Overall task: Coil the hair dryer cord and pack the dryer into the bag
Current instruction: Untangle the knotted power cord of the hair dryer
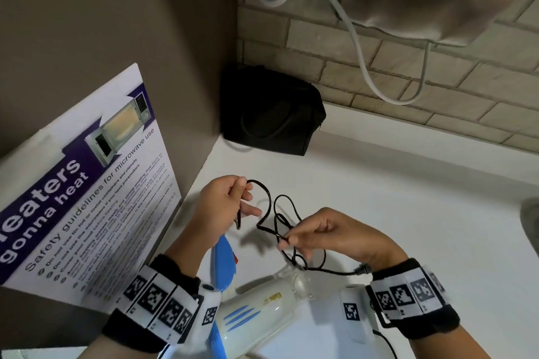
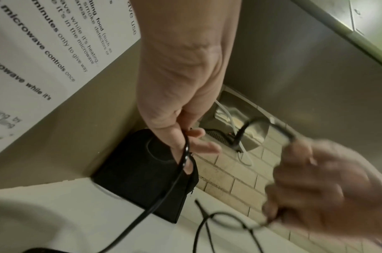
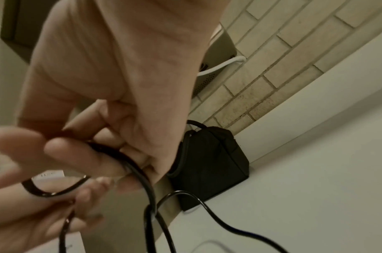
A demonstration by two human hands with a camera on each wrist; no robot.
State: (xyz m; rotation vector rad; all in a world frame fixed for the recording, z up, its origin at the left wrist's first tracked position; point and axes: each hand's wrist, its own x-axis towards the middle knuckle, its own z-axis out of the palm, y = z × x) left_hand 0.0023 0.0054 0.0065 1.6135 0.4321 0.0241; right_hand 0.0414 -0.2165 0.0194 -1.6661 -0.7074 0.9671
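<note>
While both hands [image 1: 224, 201] [image 1: 335, 234] pinch its thin, glossy black cord [image 1: 269, 207], the white-and-blue dryer [image 1: 256, 312] lies flat.

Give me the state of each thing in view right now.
Thin black cord: loosely looped, uncoiled, held between both hands.
White and blue hair dryer: lying on the white counter, unpacked.
Black fabric bag: in the corner, dryer not inside.
Left hand: pinching cord.
Right hand: pinching cord.

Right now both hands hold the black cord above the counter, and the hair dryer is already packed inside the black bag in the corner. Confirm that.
Not quite. The hair dryer lies on the counter below the wrists, not in the black bag; the head view shows it. The left hand and right hand do hold the cord.
</note>
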